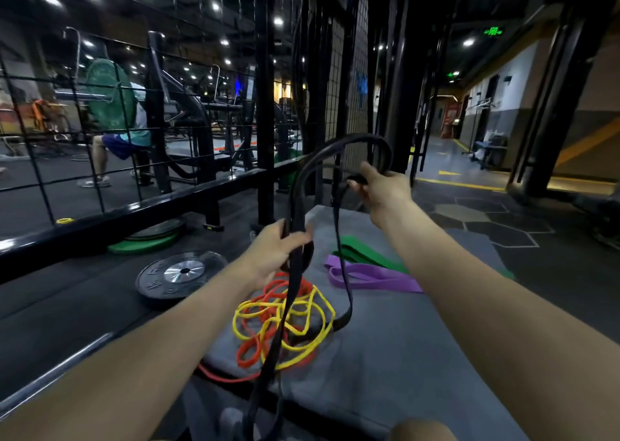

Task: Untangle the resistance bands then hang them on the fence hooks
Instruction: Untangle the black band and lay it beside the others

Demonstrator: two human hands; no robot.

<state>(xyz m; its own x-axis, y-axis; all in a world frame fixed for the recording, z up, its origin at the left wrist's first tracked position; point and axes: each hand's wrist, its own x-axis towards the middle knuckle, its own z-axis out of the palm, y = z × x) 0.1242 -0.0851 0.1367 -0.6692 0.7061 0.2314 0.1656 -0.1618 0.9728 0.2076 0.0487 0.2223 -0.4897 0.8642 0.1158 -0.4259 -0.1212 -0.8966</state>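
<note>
— While the yellow band [285, 319] and the orange band [258, 340] lie knotted together on the grey mat [419, 356], which step is the person on?

— The untangling, by the look of it. Both hands are closed on the black band [302, 185]: the left hand [278, 252] grips two of its strands low down, over the pile, and the right hand [379, 189] pinches it higher up, near the top of the arched loop. The band's lower lengths trail down across the yellow and orange coils, and one bend rests on the mat.

— Is the black one free of the pile?

— That cannot be told; its strands cross the coils, but whether they thread through them is hidden.

— And the rest?

— The purple band [372, 276] and the green band [365, 252] lie flat beside each other further along the mat, apart from the knot.

— So the next move?

— Probably lifting the black band clear, watching for snags, then carrying it to the wire fence [110, 131]. No hooks are plainly visible there.
</note>
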